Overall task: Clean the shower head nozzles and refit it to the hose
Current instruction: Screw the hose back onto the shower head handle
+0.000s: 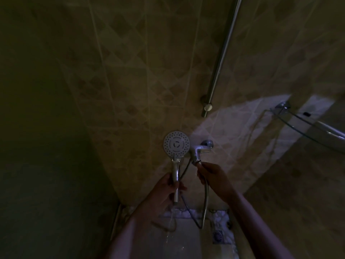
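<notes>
Left hand (170, 186) grips shower head (176, 144) handle; right hand (211, 172) pinches hose (205, 200) end at mixer tap (200, 149) — hose-to-handle joint unclear; likely refitting stage.

Shower head (176, 144) upright on its handle, gripped in the left hand (169, 187), just left of the wall tap (200, 149). Right hand (211, 173) below the tap, holding the hose (205, 199) at its outlet; hose loops down between both forearms, above the floor drain (217, 236). Riser rail (222, 55) on the wall above the tap; corner shelf (308, 126) far right.
</notes>
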The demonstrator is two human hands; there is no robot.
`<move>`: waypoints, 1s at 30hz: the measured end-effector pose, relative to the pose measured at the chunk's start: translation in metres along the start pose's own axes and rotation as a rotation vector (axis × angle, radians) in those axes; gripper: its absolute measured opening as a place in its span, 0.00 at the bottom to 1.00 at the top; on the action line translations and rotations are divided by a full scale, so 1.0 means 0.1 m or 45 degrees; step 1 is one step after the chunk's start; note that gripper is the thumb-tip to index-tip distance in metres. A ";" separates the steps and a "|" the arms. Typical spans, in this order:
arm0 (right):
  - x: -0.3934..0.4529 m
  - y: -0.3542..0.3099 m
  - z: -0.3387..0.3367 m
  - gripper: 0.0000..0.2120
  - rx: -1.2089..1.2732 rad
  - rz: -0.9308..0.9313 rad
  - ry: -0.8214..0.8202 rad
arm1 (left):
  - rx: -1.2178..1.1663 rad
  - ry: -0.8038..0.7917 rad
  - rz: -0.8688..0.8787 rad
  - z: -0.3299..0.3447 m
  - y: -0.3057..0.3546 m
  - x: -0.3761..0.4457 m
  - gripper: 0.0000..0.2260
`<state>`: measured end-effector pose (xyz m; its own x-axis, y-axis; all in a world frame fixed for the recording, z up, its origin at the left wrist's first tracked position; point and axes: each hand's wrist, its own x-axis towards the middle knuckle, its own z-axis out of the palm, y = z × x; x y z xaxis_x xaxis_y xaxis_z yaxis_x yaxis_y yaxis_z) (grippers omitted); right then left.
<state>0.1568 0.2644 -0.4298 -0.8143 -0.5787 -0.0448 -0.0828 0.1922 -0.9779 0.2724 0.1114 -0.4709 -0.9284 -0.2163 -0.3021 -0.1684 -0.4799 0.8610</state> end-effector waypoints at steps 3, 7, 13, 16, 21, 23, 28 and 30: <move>-0.07 -0.06 0.00 0.14 -0.027 -0.013 0.007 | -0.011 -0.050 0.040 0.06 0.19 0.03 0.11; -0.15 -0.13 -0.07 0.10 -0.010 -0.042 0.027 | 0.022 -0.061 0.077 0.24 0.43 0.09 0.09; -0.19 -0.12 -0.38 0.06 -0.064 -0.063 -0.076 | 0.053 0.010 0.215 0.66 0.68 0.30 0.11; -0.19 -0.06 -0.55 0.07 0.093 0.001 -0.021 | -0.012 0.054 0.234 0.91 0.78 0.40 0.15; -0.16 0.00 -0.82 0.05 0.180 0.036 -0.039 | 0.001 0.110 0.264 1.31 0.81 0.51 0.10; -0.15 0.04 -0.90 0.05 0.158 0.024 -0.041 | 0.007 0.117 0.259 1.43 0.77 0.56 0.09; -0.23 0.14 -1.08 0.07 0.113 0.024 0.048 | 0.000 0.128 0.334 1.67 0.67 0.64 0.06; -0.28 0.17 -1.15 0.06 0.113 0.022 0.086 | -0.026 0.115 0.351 1.76 0.64 0.68 0.06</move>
<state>0.1124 0.3755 -0.4219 -0.8524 -0.5204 -0.0508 -0.0197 0.1290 -0.9915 0.1399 0.2160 -0.3646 -0.9048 -0.4154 -0.0942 0.0935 -0.4093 0.9076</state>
